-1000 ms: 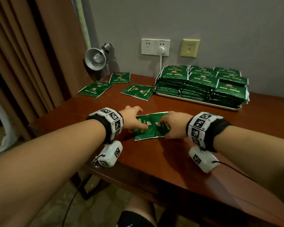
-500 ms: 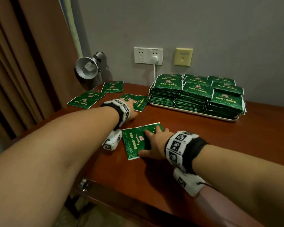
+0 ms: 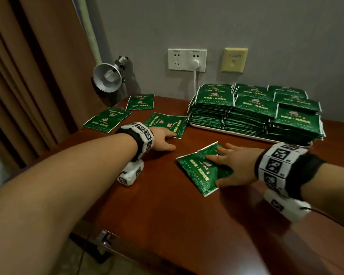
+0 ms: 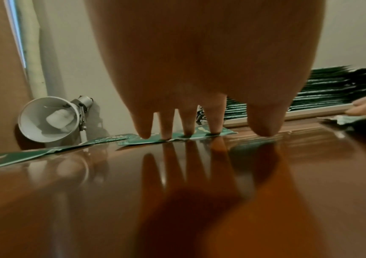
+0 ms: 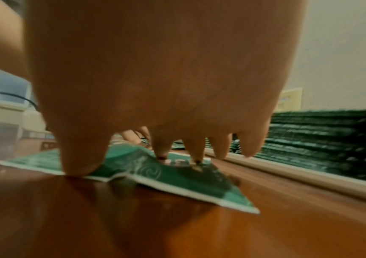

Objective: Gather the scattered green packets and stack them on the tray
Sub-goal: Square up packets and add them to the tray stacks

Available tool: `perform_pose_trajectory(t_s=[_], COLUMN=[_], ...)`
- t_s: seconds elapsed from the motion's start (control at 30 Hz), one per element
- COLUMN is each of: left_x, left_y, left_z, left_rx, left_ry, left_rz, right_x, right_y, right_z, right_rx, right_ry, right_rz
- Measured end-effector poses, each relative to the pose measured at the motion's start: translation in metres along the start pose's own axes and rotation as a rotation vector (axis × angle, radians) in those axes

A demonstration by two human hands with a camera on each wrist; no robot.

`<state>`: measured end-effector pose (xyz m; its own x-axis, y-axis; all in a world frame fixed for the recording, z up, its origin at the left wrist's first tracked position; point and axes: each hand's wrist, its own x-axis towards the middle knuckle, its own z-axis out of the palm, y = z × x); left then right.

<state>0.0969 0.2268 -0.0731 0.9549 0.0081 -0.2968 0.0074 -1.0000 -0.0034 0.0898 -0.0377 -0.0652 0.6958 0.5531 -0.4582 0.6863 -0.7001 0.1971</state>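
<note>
The nearest green packet (image 3: 199,167) lay flat on the brown table (image 3: 167,215), just in front of the tray (image 3: 211,127) and apart from it. The right hand (image 3: 236,165) rested on it with fingers spread and nearly straight, the thumb at its near edge; in the right wrist view the fingertips (image 5: 197,157) pressed down on the foil and one corner of the packet stood slightly lifted off the wood. Nothing was pinched yet.

Farther left, a second loose packet (image 3: 167,124) lay just beside the tray's left end. The left hand (image 3: 161,139) reached to it, fingers extended, and the left wrist view showed the fingertips (image 4: 166,134) set on its near edge, pressing rather than gripping. Two more packets lay well apart toward the curtain: one (image 3: 107,120) by the table's left edge and one (image 3: 141,102) at the back, near the clamp lamp (image 3: 107,78).

The tray already carried several tall stacks (image 3: 254,112) of packets, so the job appeared well advanced, with four packets left on the table. The step in hand looked like collecting: each hand pinning a packet to drag or lift it. The next move probably called for sliding the flat foil to get a finger under an edge, then carrying it level onto a stack without toppling the piles.
</note>
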Motion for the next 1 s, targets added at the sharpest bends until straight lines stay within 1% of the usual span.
perform_pose_trajectory(t_s=[0.13,0.27,0.37,0.43,0.5,0.57,0.6,0.63,0.7,0.77,0.83,0.9,1.0], left_x=[-0.028,-0.067,-0.101,-0.12,-0.131,-0.132,-0.13,-0.126,-0.119,-0.112,-0.106,-0.099,-0.089], left_y=[0.008,0.021,0.025,0.025,0.026,0.029,0.031,0.033,0.037,0.039,0.038,0.037,0.037], left_z=[0.005,0.018,0.023,0.024,0.026,0.031,0.036,0.04,0.049,0.052,0.049,0.045,0.043], left_rx=[0.048,0.119,0.033,-0.106,-0.216,-0.191,-0.164,-0.141,-0.093,-0.081,-0.121,-0.176,-0.151], left_ry=[-0.021,-0.036,-0.025,0.051,0.159,0.227,0.225,0.195,0.11,0.066,0.065,0.071,0.059], left_rz=[0.044,0.083,0.138,0.151,0.111,0.004,-0.067,-0.131,-0.205,-0.214,-0.2,-0.207,-0.214], right_x=[-0.022,-0.043,-0.053,-0.058,-0.059,-0.057,-0.057,-0.056,-0.056,-0.059,-0.064,-0.064,-0.056], right_y=[0.003,-0.005,-0.019,-0.033,-0.047,-0.058,-0.061,-0.062,-0.059,-0.05,-0.039,-0.031,-0.026], right_z=[0.001,0.006,0.01,0.01,0.012,0.013,0.013,0.011,0.006,0.001,-0.003,-0.001,0.008], right_rx=[0.013,0.067,0.09,0.124,0.159,0.169,0.154,0.151,0.184,0.189,0.13,0.13,0.22], right_ry=[-0.013,0.044,0.122,0.105,0.06,0.034,0.038,0.042,0.053,0.013,-0.038,-0.026,0.034], right_rz=[-0.021,0.064,0.195,0.274,0.307,0.316,0.314,0.311,0.278,0.246,0.252,0.253,0.218])
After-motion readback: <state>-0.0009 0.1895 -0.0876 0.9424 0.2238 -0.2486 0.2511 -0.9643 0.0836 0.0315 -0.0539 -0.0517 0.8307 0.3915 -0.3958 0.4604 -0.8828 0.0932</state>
